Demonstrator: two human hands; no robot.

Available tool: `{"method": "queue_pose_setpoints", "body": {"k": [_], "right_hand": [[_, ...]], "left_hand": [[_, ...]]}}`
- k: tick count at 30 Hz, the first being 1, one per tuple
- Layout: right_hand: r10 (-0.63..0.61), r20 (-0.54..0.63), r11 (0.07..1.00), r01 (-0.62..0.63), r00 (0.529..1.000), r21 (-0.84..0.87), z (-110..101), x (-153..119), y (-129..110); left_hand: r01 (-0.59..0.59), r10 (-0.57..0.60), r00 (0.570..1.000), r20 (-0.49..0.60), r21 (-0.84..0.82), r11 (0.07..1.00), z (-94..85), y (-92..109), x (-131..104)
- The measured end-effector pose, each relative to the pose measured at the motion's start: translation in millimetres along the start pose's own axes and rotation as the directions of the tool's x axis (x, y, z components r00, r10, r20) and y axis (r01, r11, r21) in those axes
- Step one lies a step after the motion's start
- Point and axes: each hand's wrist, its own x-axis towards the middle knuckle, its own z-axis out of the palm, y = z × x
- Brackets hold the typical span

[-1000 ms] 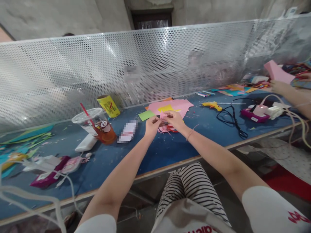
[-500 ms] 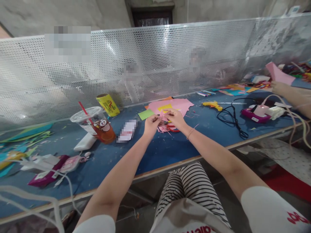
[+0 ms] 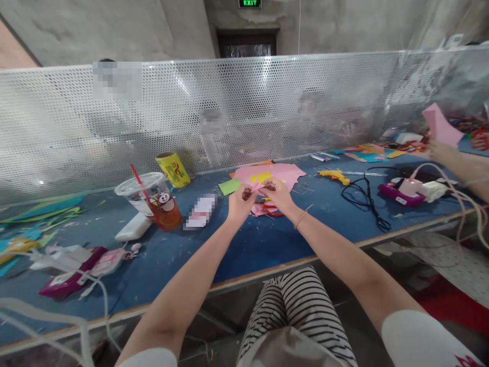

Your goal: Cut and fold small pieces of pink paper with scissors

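A small pink paper piece (image 3: 256, 188) is pinched between the fingers of both hands over the blue table. My left hand (image 3: 241, 203) grips it from the left, fingers closed. From the right, my right hand (image 3: 278, 195) holds it, also with closed fingers. Behind and under the hands lie a large pink sheet (image 3: 291, 176), a yellow paper (image 3: 261, 177) and a green paper (image 3: 228, 187). Red-handled scissors (image 3: 272, 210) rest among pink scraps just below my right hand, partly hidden by it.
To the left stand a drink cup (image 3: 164, 206), a yellow roll (image 3: 174, 171), a phone (image 3: 200, 211) and a purple power strip (image 3: 72, 275). At right lie a yellow glue gun (image 3: 334, 177), a black cable (image 3: 369, 199) and another person's hand (image 3: 443, 152) holding pink paper. A perforated divider (image 3: 153, 112) runs behind.
The view has tilted up slightly, showing more wall. Both hands stay close together on the pink piece, and my right hand's fingers are more curled. The other person's pink paper has shifted slightly.
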Motion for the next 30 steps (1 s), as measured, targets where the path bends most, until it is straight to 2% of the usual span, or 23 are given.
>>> {"method": "queue_pose_setpoints", "body": {"k": [4, 8, 13, 17, 21, 27, 30], "right_hand": [[0.026, -0.01, 1.0, -0.026, 1.0, -0.001, -1.1, 0.0, -1.3], [0.019, -0.023, 0.998, -0.02, 1.0, -0.055, -1.0, 0.5, -2.3], [0.001, 0.06, 0.998, 0.003, 0.998, -0.064, -1.5, -1.8, -3.7], [-0.034, 0.113, 0.996, 0.043, 0.993, -0.08, -3.5, -1.8, -1.9], [-0.057, 0.12, 0.996, 0.065, 0.991, -0.062, -4.7, -0.8, 1.0], [-0.076, 0.128, 0.989, 0.091, 0.989, -0.119, -4.6, -3.3, -2.1], [-0.068, 0.144, 0.99, 0.085, 0.987, -0.113, -4.2, -4.1, -3.5]], "left_hand": [[0.002, -0.002, 1.0, -0.001, 0.009, 1.0, -0.5, -1.6, 0.6], [0.077, -0.076, 0.997, 0.019, -0.074, 0.994, 0.0, 1.0, 1.1], [0.096, -0.095, 0.995, 0.009, -0.061, 0.994, -2.7, 5.2, 1.0], [0.103, -0.099, 0.994, 0.045, -0.099, 0.99, -3.5, 5.4, 0.5], [0.126, -0.114, 0.99, 0.082, -0.147, 0.981, -3.6, 7.4, -0.8], [0.082, -0.076, 0.995, 0.069, -0.079, 0.994, -6.7, 9.6, -0.9], [0.137, -0.124, 0.988, 0.09, -0.159, 0.978, -6.3, 8.0, 0.0]]}}
